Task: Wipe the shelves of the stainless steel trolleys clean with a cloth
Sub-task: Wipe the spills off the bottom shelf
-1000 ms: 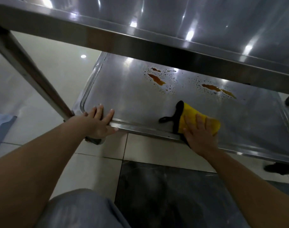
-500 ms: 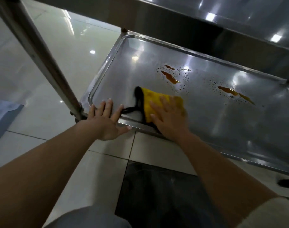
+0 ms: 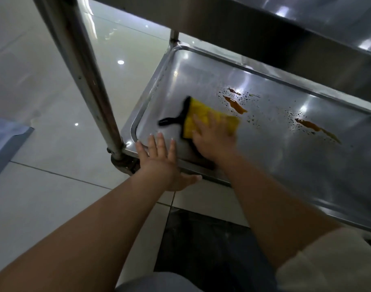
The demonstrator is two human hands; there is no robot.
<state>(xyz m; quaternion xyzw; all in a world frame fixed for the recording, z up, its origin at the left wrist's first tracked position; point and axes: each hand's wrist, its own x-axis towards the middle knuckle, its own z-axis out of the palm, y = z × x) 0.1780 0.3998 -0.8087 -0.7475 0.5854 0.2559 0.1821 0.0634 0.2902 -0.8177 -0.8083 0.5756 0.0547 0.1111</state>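
A yellow cloth [image 3: 201, 118] with a black edge and loop lies flat on the lower shelf [image 3: 307, 165] of the steel trolley, near its left end. My right hand [image 3: 212, 138] presses on the cloth with straight fingers. My left hand [image 3: 161, 161] rests flat on the shelf's front rim at the left corner, thumb under the edge. Two brown spills with droplets sit on the shelf: one [image 3: 236, 105] just right of the cloth, another [image 3: 317, 129] further right.
The trolley's upright post [image 3: 81, 76] stands left of the shelf, with a caster [image 3: 123, 163] at its foot. The upper shelf [image 3: 285, 32] overhangs at the top. Pale floor tiles and a dark tile [image 3: 201, 249] lie below. A blue object [image 3: 5, 140] is at the far left.
My right hand has slid the cloth left along the shelf's front and then further in, toward the nearer spill. The left hand stays on the rim. The camera has moved closer and tilted.
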